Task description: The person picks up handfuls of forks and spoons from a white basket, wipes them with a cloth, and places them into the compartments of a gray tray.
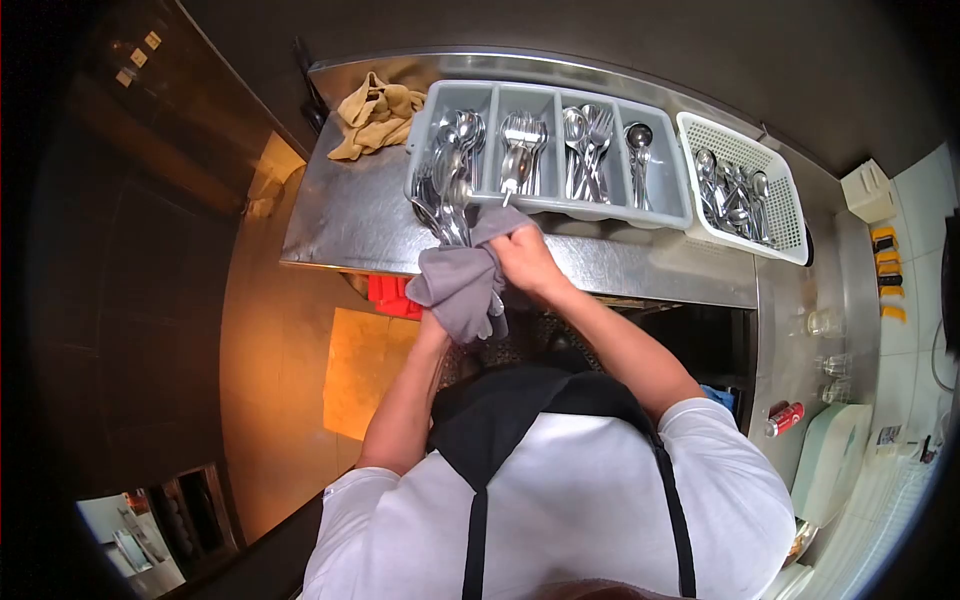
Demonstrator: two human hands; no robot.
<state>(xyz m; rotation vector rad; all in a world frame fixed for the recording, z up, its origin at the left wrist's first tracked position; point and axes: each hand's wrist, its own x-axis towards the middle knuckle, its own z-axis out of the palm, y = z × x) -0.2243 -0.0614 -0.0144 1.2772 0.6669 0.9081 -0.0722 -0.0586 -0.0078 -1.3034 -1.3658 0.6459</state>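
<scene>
My left hand is mostly covered by a grey cloth. It grips a bunch of spoons that fans up out of the cloth over the left end of a grey cutlery tray. My right hand is closed on the upper part of the same cloth. A single spoon points up from the cloth there, its bowl over the tray's second compartment. The fingers of my left hand are hidden. Forks and spoons lie sorted in the tray's compartments.
Right of the tray stands a white perforated basket of mixed cutlery. A crumpled tan cloth lies at the counter's left end. Glasses and a red can stand or lie on the steel surface at right. Something red shows below the counter.
</scene>
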